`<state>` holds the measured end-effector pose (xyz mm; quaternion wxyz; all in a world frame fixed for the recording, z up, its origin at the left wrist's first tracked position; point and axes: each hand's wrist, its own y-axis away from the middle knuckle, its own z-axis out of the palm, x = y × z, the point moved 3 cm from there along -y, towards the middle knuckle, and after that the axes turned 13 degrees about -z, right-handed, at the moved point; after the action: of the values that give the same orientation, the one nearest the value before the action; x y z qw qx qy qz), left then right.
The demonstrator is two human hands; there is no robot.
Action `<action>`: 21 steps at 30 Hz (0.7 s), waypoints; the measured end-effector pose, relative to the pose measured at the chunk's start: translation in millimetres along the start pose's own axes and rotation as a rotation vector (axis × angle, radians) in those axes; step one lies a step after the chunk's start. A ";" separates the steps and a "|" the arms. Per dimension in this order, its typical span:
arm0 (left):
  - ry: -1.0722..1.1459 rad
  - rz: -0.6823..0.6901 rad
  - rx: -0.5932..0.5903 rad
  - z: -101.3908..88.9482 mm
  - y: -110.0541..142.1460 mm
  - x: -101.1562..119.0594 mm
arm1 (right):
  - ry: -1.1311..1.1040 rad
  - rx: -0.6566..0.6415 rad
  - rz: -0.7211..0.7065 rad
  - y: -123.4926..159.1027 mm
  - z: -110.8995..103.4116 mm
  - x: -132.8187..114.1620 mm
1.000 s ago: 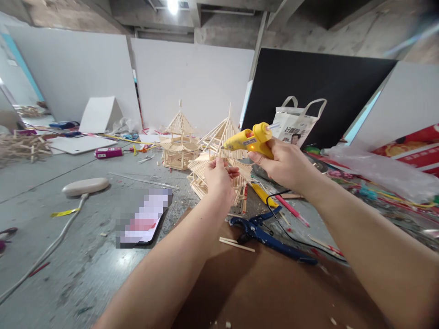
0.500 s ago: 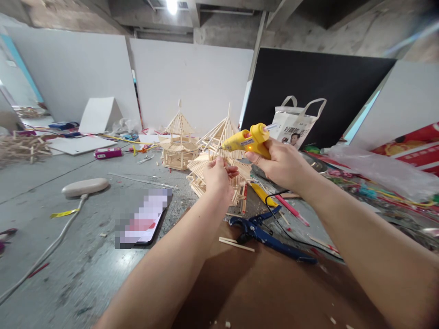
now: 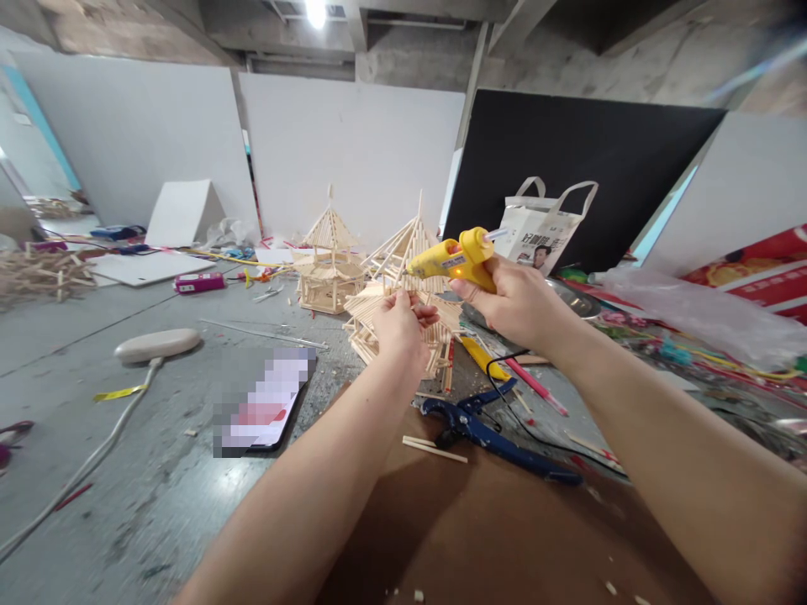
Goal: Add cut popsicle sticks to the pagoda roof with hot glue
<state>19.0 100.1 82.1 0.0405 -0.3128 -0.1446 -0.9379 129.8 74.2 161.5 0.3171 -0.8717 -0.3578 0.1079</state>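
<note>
In my right hand [image 3: 514, 298] is a yellow hot glue gun [image 3: 450, 256], a clear glue stick poking out of its back and a small orange light glowing on its side. Its nozzle points left, just above the fingertips of my left hand [image 3: 403, 323]. Those fingers are pinched together; what lies between them is too small to make out. Right behind and around my left hand stands a pavilion model of thin wooden sticks [image 3: 416, 231], its pointed roof partly hidden by the glue gun. A second stick pavilion [image 3: 329, 273] stands to its left.
Blue cutters [image 3: 504, 441] and two loose sticks [image 3: 435, 449] lie on the brown board [image 3: 492, 538] in front. A phone [image 3: 271, 399] and a white corded device [image 3: 156, 344] lie left. A paper bag [image 3: 542, 227] stands back right, near scattered scraps.
Almost nothing differs. Both hands and the glue gun keep their places, with the nozzle still at my left fingertips.
</note>
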 end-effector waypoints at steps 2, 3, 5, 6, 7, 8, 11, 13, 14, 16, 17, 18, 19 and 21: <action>-0.011 0.001 -0.001 -0.2 0.7 0.0 | -0.011 0.002 0.015 0.3 -0.7 -0.1; -0.015 0.006 -0.003 -0.1 1.1 0.1 | -0.015 0.000 0.026 0.5 -1.1 -0.2; -0.019 0.016 -0.006 0.0 1.6 0.2 | -0.019 -0.003 0.045 1.1 -1.8 -0.2; -0.021 0.019 -0.005 0.1 1.6 0.1 | -0.021 -0.004 0.048 1.3 -2.0 -0.2; -0.023 0.019 -0.003 0.1 1.6 -0.1 | -0.023 -0.005 0.047 1.5 -2.1 -0.1; -0.025 0.016 0.000 0.2 1.4 -0.3 | -0.025 -0.005 0.047 1.6 -2.0 0.1; -0.038 0.016 0.002 0.3 0.8 -1.1 | -0.019 -0.006 0.044 1.9 -1.4 1.1; -0.046 0.027 0.001 0.1 0.5 -1.3 | -0.009 0.002 0.037 2.1 -1.4 1.0; -0.049 0.031 0.000 0.0 0.5 -1.4 | -0.010 0.007 0.032 2.2 -1.6 0.7; -0.048 0.033 -0.001 -0.3 0.6 -1.6 | -0.023 0.015 0.029 2.5 -1.9 -0.3; -0.045 0.031 -0.002 -0.5 0.7 -1.8 | -0.030 0.018 0.029 2.7 -1.9 -0.6; -0.043 0.029 -0.002 -0.7 0.8 -1.9 | -0.034 0.021 0.027 2.7 -1.9 -1.0; -0.041 0.027 -0.003 -0.8 0.9 -2.1 | -0.031 0.024 0.022 2.7 -1.8 -1.1; -0.041 0.026 -0.006 -0.9 1.1 -2.4 | -0.018 0.023 0.012 2.6 -1.1 -0.9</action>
<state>20.6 98.8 80.3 0.0490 -0.3337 -0.1385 -0.9312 131.1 71.6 160.6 0.3232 -0.8691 -0.3540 0.1219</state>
